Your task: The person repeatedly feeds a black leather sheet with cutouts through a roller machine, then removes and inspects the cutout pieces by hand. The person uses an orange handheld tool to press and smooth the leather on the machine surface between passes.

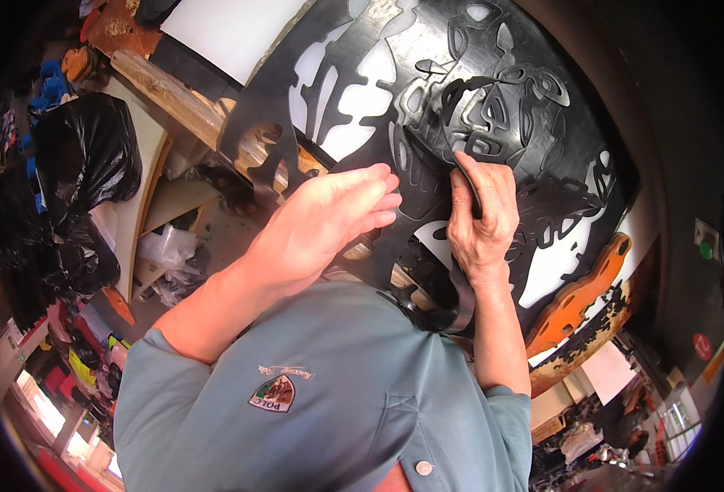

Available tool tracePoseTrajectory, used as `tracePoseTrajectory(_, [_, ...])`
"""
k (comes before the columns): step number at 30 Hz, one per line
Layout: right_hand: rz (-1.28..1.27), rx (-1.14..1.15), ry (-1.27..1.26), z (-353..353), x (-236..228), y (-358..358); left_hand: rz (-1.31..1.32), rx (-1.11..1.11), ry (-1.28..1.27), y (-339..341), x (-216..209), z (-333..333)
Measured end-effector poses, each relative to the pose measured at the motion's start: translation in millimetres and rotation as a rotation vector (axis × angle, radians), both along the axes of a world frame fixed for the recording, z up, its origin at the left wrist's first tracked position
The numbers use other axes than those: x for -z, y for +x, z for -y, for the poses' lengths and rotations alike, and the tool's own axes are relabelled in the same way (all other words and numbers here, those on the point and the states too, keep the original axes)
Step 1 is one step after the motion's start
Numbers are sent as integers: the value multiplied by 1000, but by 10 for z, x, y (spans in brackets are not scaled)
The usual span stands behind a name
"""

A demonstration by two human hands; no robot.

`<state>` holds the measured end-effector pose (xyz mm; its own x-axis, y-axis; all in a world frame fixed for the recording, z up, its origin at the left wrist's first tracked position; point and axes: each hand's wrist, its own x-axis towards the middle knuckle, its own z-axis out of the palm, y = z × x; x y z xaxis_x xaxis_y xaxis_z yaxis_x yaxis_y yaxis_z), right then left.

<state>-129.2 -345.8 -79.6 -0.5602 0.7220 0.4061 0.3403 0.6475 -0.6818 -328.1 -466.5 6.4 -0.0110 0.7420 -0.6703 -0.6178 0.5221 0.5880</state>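
Observation:
A large black sheet, pliable like leather or rubber (pixel 575 107), lies in front of me, cut through with many curved openings. Loose cut black pieces (pixel 493 107) are heaped on its middle. My right hand (pixel 486 217) pinches a thin black strip between thumb and fingers, at the near side of that heap. My left hand (pixel 329 213) is held flat over the sheet's near left part, fingers stretched out and close together, with nothing seen in it. Whether its fingertips touch the sheet cannot be made out. Part of the sheet hangs down against my shirt.
White board (pixel 222 33) shows beneath and beyond the sheet. A wooden beam (pixel 165 90) runs along the left. An orange slotted piece (pixel 579 295) lies at the right edge. Black plastic bags (pixel 91 156) and clear plastic (pixel 169 246) are piled to the left.

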Motion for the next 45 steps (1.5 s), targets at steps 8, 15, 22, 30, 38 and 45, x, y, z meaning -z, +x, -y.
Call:
tracePoseTrajectory(8, [-9, -29, 37, -39, -5, -27, 4, -53, 9, 191, 267, -171])
tracePoseTrajectory(15, [39, -220, 23, -25, -143, 73, 54, -91, 164, 204, 433, -239])
tracePoseTrajectory(22, [-6, -78, -103, 71, -125, 101, -143, -104, 317, 202, 514, -321])
tracePoseTrajectory(30, [-398, 57, -963, 18, -222, 177, -351, -76, 398, 334, 580, -360])
tracePoseTrajectory(38, [-443, 6, -1077, 2, -222, 107, -964, 78, 685, 310, 564, -431])
tracePoseTrajectory(45, [-600, 36, -1141, 8, -234, 95, -736, -5, 459, 240, 603, -454])
